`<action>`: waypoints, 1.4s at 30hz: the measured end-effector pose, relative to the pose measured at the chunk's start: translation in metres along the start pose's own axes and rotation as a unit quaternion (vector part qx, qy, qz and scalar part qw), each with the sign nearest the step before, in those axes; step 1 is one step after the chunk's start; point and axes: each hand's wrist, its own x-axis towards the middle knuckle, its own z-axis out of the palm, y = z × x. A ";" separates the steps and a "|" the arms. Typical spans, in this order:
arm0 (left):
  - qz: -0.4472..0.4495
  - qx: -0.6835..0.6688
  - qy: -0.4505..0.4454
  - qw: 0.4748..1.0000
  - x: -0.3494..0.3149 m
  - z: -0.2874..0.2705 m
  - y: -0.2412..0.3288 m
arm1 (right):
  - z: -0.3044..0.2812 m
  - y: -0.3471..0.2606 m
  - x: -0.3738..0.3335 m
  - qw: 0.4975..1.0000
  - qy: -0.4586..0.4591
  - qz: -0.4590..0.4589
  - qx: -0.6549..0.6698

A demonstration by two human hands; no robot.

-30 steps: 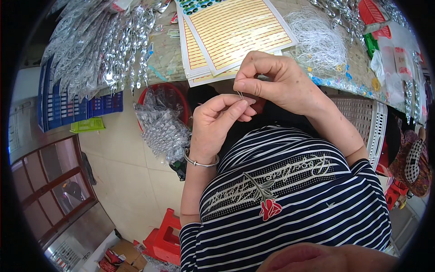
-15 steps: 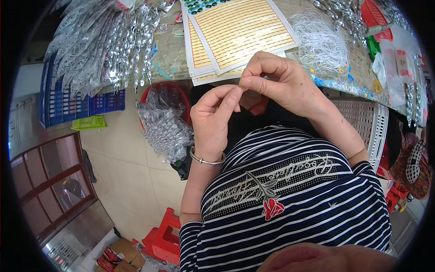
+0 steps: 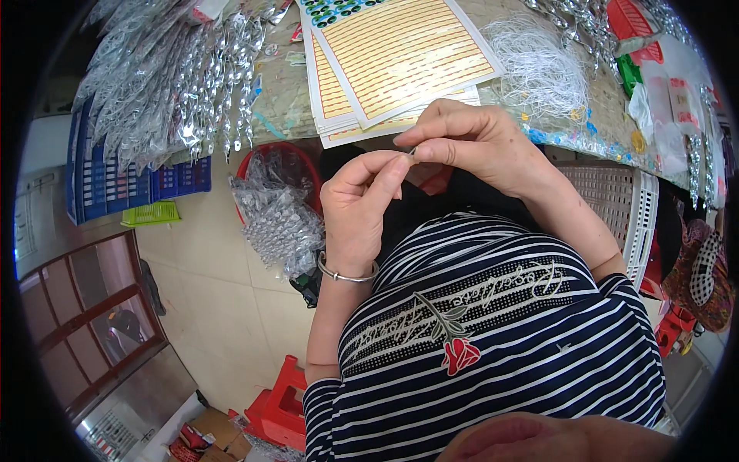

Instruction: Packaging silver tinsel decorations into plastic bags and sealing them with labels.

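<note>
Left hand (image 3: 358,202): fingers pinching thin piece (image 3: 413,151). Right hand (image 3: 483,148), beside those fingers: index and thumb parted, previously together.

A small workshop, by the look of it: the speckled counter (image 3: 281,96) carries heaps of twisted silver strips (image 3: 223,85) between 10 and 11 o'clock, patterned sheets (image 3: 408,58) at 12 and tangled white thread (image 3: 539,71) between 1 and 2. Around it are a blue plastic crate (image 3: 115,192) near 9 (slotted along its sides) and a red stool (image 3: 271,412) at 7.

Tiny item (image 3: 412,151) mostly hidden between fingers (image 3: 387,180)
</note>
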 end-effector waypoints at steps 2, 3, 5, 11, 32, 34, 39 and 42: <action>-0.004 0.011 -0.003 1.000 0.000 0.004 0.002 | 0.000 0.000 0.001 1.000 -0.001 0.012 -0.001; -0.005 0.012 -0.003 1.000 0.000 0.005 0.002 | -0.001 0.001 0.002 1.000 -0.001 -0.008 -0.027; -0.015 0.022 -0.002 1.000 0.000 0.006 0.002 | -0.003 0.003 0.002 0.998 -0.001 -0.028 -0.053; -0.011 0.062 0.001 0.998 -0.001 -0.004 0.004 | -0.010 -0.010 0.001 0.801 0.078 -0.343 -0.485; 0.019 0.013 0.006 1.000 0.002 0.000 -0.008 | 0.005 0.007 -0.003 0.861 0.032 -0.316 -0.397; 0.016 0.019 0.011 1.000 0.001 0.001 -0.008 | 0.007 0.008 -0.002 0.825 0.038 -0.347 -0.444; -0.005 -0.012 -0.001 1.000 0.004 0.002 -0.011 | 0.005 0.011 -0.001 0.833 0.032 -0.335 -0.438; -0.004 -0.014 0.004 1.000 0.004 0.004 -0.008 | 0.004 0.011 -0.002 0.846 0.044 -0.323 -0.421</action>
